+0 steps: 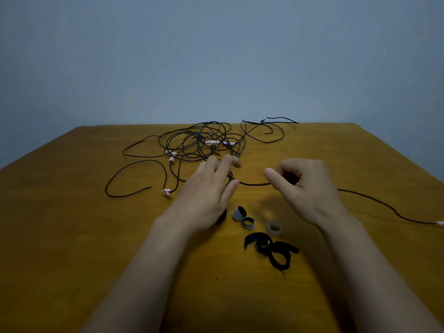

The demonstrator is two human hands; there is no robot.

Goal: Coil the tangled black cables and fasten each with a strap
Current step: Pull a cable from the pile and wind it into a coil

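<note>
A tangle of thin black cables (pixel 204 140) with white-and-red tape tags lies at the far middle of the wooden table (pixel 72 236). One black cable strand (pixel 254 184) runs from the tangle between my hands and trails off to the right edge. My right hand (pixel 305 188) grips this strand with curled fingers. My left hand (pixel 211 186) lies over the strand near the tangle, fingers mostly straight, thumb and fingers touching the cable; whether it pinches is unclear. Several rolled straps, grey (pixel 274 228) and black (pixel 278 255), lie near me between my forearms.
A loose cable end (pixel 134 179) loops across the table's left part. More cable loops (pixel 264 133) reach the table's far edge by the blue-grey wall. A taped cable tip (pixel 439 223) lies at the right edge.
</note>
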